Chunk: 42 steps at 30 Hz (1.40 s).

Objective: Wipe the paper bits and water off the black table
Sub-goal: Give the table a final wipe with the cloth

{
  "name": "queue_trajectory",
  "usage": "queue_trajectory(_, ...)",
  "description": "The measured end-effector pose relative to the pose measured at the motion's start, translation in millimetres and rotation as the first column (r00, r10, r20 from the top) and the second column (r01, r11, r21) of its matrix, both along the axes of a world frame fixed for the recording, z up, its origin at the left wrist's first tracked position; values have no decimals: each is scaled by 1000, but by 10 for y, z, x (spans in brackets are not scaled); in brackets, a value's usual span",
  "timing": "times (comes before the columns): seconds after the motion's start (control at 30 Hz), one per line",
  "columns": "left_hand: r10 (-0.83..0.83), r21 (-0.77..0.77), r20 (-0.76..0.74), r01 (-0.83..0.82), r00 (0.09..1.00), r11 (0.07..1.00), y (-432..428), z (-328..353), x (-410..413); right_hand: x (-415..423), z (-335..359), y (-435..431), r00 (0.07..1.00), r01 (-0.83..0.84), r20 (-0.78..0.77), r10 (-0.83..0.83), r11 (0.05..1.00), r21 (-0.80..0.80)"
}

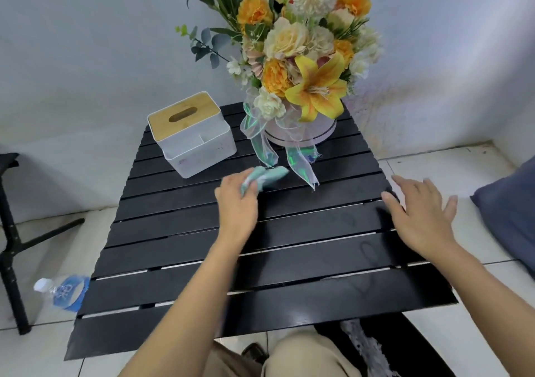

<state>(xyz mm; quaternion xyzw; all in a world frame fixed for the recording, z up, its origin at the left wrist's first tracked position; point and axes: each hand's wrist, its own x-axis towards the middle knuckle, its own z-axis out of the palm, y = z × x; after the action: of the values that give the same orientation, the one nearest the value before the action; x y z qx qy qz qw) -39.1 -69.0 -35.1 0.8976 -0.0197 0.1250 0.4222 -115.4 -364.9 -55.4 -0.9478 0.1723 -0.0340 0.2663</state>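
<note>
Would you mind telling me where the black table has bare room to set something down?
Bare slats run from both hands to the front edge of the black table, and between the left hand and right hand. The far end is crowded: tissue box, flower arrangement, ribbon, cloth.

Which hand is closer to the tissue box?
Left. The left hand, gripping the cloth, is just front-right of the tissue box; the right hand is at the table's right edge.
</note>
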Motion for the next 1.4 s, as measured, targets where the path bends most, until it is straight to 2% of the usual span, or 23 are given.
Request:
queue_trajectory(0.03, 152, 62, -39, -150, 988, 987, 121, -32, 119, -6, -15, -64, 999, 6, -43, -4, 998, 68)
queue_trajectory(0.1, 414, 190, -198, -380, 888, 905, 160, -116, 237, -21, -23, -93, 996, -52, -49, 70, 949, 310)
queue_trajectory(0.17, 519, 382, -189, -424, 834, 821, -78, -154, 212, -33, -21, -38, 993, -84, -28, 114, 857, 508)
queue_trajectory(0.23, 449, 492, -78, -358, 890, 794, -456, -226, 162, -13, -63, -34, 996, -68, -6, 87, 823, 564)
queue_trajectory(0.3, 289, 506, 7, -252, 957, 825, -763, -301, 121, 15, -129, -59, 997, -74, 20, 77, 803, 592)
queue_trajectory(0.37, 16, 487, 6, -17, 1000, 873, -849, -301, 185, 25, -155, -81, 997, -76, 49, 58, 773, 630)
queue_trajectory(0.43, -123, 435, -24, 121, 992, 892, -720, -305, 348, 26, -151, -63, 997, -80, 53, 60, 770, 633)
queue_trajectory(0.47, -90, 426, -21, 90, 996, 900, -654, -307, 443, 22, -140, -52, 997, -78, 53, 57, 769, 634)
queue_trajectory(0.57, 211, 391, -36, -180, 977, 902, -765, -275, 580, 16, -133, -51, 997, -79, 59, 53, 762, 643)
queue_trajectory(0.6, 235, 395, -38, -201, 971, 897, -927, -253, 543, 16, -130, -55, 997, -78, 63, 49, 757, 649)
queue_trajectory(0.63, 182, 396, -29, -156, 983, 905, -1091, -253, 502, 18, -127, -61, 997, -77, 66, 45, 751, 656)
queue_trajectory(0.73, -170, 374, -34, 171, 985, 912, -1322, -252, 432, 22, -128, -79, 996, -83, 73, 45, 715, 694)
queue_trajectory(0.77, -211, 359, -53, 216, 976, 908, -1313, -244, 449, 29, -137, -86, 996, -89, 80, 45, 695, 714)
queue_trajectory(0.8, -173, 347, -62, 184, 983, 919, -1284, -234, 487, 38, -158, -99, 995, -94, 86, 45, 677, 730)
queue_trajectory(0.9, 111, 344, -57, -85, 992, 935, -1270, -277, 595, 53, -226, -139, 996, -80, 82, 25, 628, 774)
queue_trajectory(0.97, 80, 422, -14, -66, 997, 904, -1379, -309, 547, 66, -258, -169, 998, -58, 62, 14, 592, 804)
queue_trajectory(1.03, -139, 423, 23, 116, 990, 899, -1472, -357, 441, 75, -271, -183, 999, -50, 53, 11, 555, 830)
queue_trajectory(1.1, -439, 277, -21, 427, 898, 861, -1445, -301, 332, 87, -279, -186, 998, -54, 58, 9, 533, 845)
queue_trajectory(1.13, -537, 179, -62, 539, 841, 823, -1398, -261, 343, 88, -283, -189, 998, -56, 62, 8, 530, 846)
queue_trajectory(1.17, -569, 133, -81, 574, 818, 808, -1373, -244, 420, 87, -290, -194, 998, -61, 68, 7, 529, 846)
queue_trajectory(1.23, -413, 169, -63, 418, 908, 893, -1378, -252, 653, 83, -320, -209, 998, -67, 67, 18, 503, 861)
queue_trajectory(1.3, -204, 322, -59, 212, 977, 923, -1437, -317, 748, 77, -337, -216, 998, -64, 63, 19, 488, 871)
queue_trajectory(1.4, -208, 435, 5, 185, 978, 881, -1598, -346, 502, 98, -347, -211, 997, -72, 75, 14, 499, 863)
